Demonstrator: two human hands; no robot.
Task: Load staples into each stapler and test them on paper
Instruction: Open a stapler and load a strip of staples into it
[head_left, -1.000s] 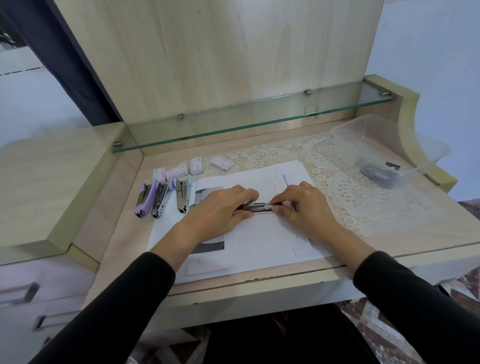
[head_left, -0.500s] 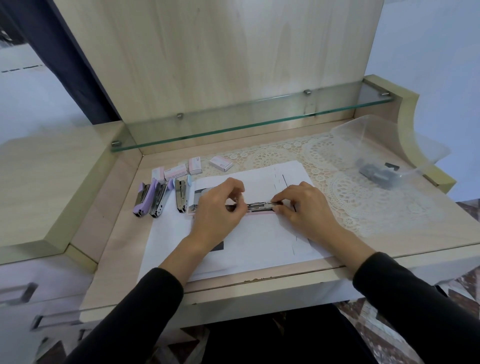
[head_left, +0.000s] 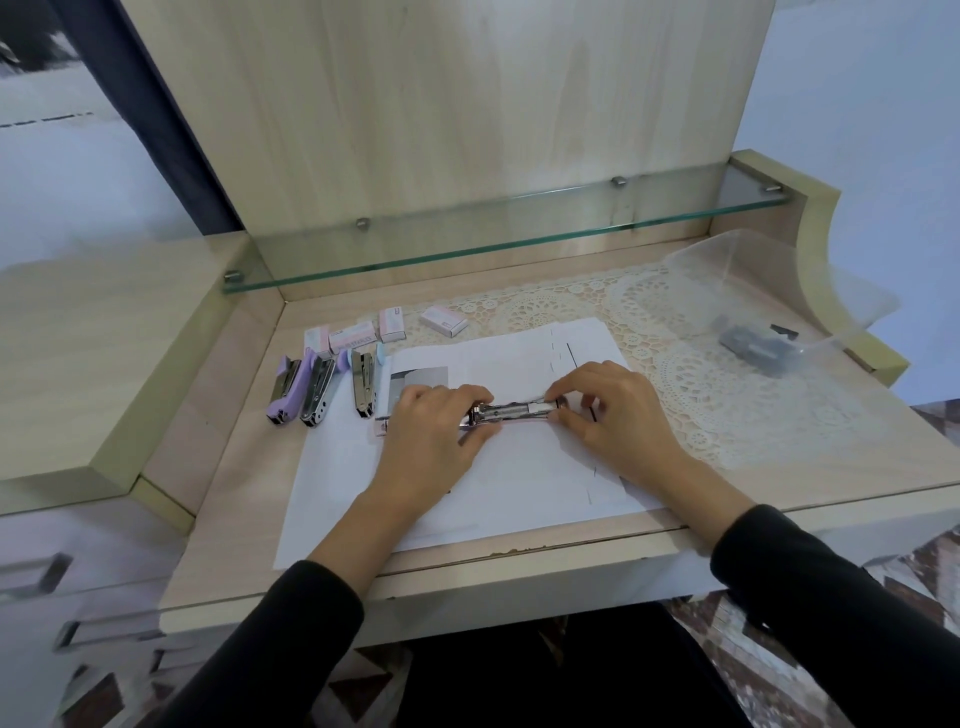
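Note:
An opened pink stapler (head_left: 511, 412) lies flat on the white paper (head_left: 519, 467), its metal staple channel facing up. My left hand (head_left: 434, 441) grips its left end, fingers curled over the hinge. My right hand (head_left: 613, 415) pinches the channel's right end between thumb and fingertips. Whether staples sit in the channel I cannot tell. To the left lie a purple stapler (head_left: 283, 389), a second purple stapler (head_left: 319, 387) and a pale blue stapler (head_left: 363, 382), all opened. Several small pink staple boxes (head_left: 358, 335) stand behind them.
A clear plastic tub (head_left: 753, 291) with dark metal parts stands at the back right on a lace mat (head_left: 701, 384). A glass shelf (head_left: 498, 244) overhangs the back of the wooden desk (head_left: 234, 467). Drawers are at the lower left.
My left hand lifted off the stapler with fingers pinched half a second ago, and now it is back down on the stapler's left end. My right hand stayed at the right end.

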